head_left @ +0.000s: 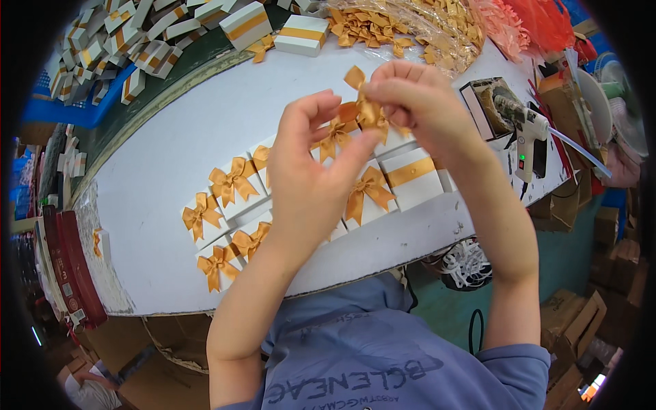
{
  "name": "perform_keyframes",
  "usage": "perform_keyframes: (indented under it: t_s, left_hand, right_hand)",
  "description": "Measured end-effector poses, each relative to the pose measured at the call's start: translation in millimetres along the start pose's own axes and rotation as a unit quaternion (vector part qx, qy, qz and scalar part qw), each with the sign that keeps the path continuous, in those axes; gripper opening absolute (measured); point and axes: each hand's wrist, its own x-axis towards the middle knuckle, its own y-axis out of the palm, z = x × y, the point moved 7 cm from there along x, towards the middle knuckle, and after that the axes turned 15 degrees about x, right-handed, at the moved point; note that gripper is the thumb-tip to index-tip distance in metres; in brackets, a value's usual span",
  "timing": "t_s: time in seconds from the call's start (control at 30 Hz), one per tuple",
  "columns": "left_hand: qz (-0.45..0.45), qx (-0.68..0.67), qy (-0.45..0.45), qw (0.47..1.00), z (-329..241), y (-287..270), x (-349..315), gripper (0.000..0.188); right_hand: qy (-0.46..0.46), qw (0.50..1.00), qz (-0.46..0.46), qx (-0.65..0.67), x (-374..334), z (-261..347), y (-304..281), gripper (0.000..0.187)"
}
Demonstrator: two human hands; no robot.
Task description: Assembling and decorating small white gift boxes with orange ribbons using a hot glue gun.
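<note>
Head view: a gold satin bow [370, 111] is pinched between thumb and fingers of the right hand [425, 102], above rows of white gift boxes [418, 191] on the white surface [157, 164]. The left hand [306, 160] is held half open beside it, thumb and curled fingers parted; whether the bow is touched by it cannot be told.

Dark lettering [354, 391] on blue shirt [383, 348]

We seem to be in a craft workshop: our white table [157, 205] carries rows of bow-trimmed boxes [234, 183], heaped gold bows [365, 26] and a glue gun [531, 133], with cardboard cartons [570, 318] and a blue crate [80, 115] around.
</note>
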Motion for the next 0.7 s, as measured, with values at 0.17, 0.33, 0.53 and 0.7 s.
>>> perform_keyframes:
  t_s: [0.17, 0.33, 0.53, 0.7]
  left_hand:
    - [0.009, -0.188, -0.156, 0.970, 20, 14, 3, 0.037]
    - [-0.012, -0.216, -0.172, 0.961, 21, 8, 0, 0.033]
    - [0.068, -0.137, -0.119, 0.981, 12, 5, -5, 0.034]
    - [-0.036, 0.022, 0.039, 0.998, -7, -2, -14, 0.035]
  right_hand:
    - [-0.051, 0.998, -0.036, 0.012, -8, -7, -2, 0.014]
    - [-0.044, 0.999, -0.017, 0.019, -22, -18, 12, 0.015]
    - [-0.180, 0.983, 0.019, -0.018, -34, -16, 15, 0.020]
    - [-0.181, 0.981, -0.065, 0.008, -49, -17, 9, 0.023]
